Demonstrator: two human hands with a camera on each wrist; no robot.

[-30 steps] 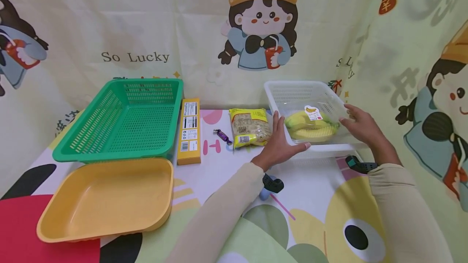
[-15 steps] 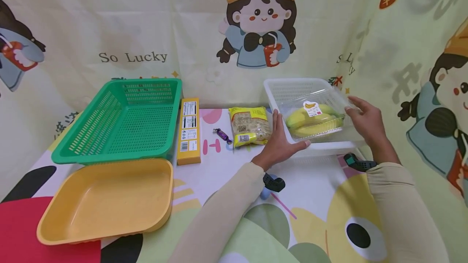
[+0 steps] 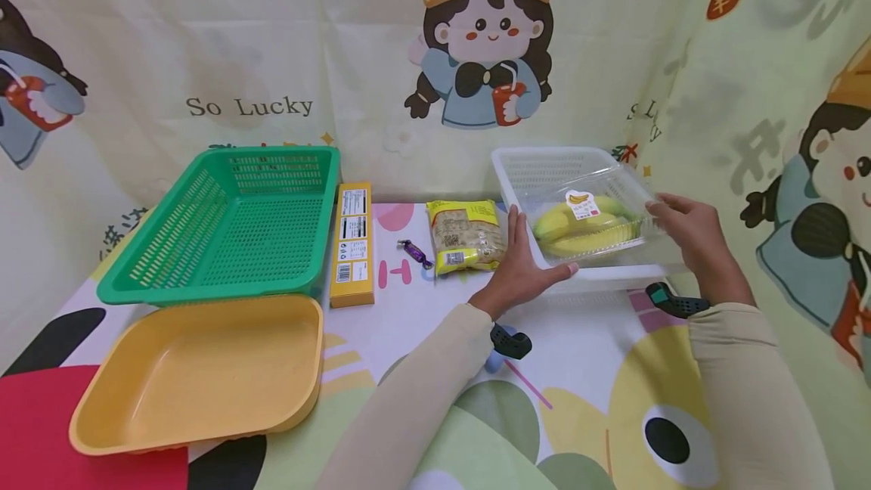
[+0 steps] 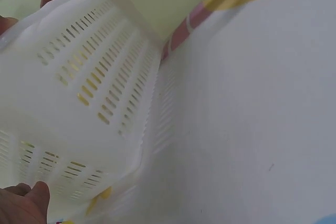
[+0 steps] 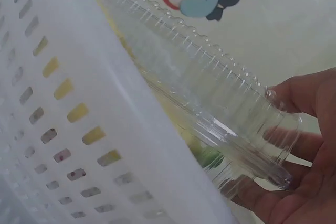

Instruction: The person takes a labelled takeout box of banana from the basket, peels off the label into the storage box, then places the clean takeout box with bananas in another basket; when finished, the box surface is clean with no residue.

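Observation:
A clear plastic box of bananas (image 3: 585,224), with a white label on top, lies tilted in the white basket (image 3: 544,161), its right end raised to the rim. My right hand (image 3: 690,233) grips that end; in the right wrist view the fingers and thumb (image 5: 252,195) close round the clear plastic box (image 5: 210,93). My left hand (image 3: 520,271) rests against the basket's front left corner, fingers straight along the side and thumb stretched out at the front rim. In the left wrist view, the perforated basket wall (image 4: 100,72) is beside the left hand (image 4: 23,205).
Left of the basket lie a yellow-topped food packet (image 3: 466,239), a purple-wrapped candy (image 3: 415,253) and a long yellow box (image 3: 351,244). Farther left stands a green basket (image 3: 313,278), with a yellow tub (image 3: 299,399) in front. A printed curtain (image 3: 367,44) hangs behind.
The banana box's right end has risen and the box has tilted and shifted slightly right with my right hand. My left hand has stayed at the basket's corner.

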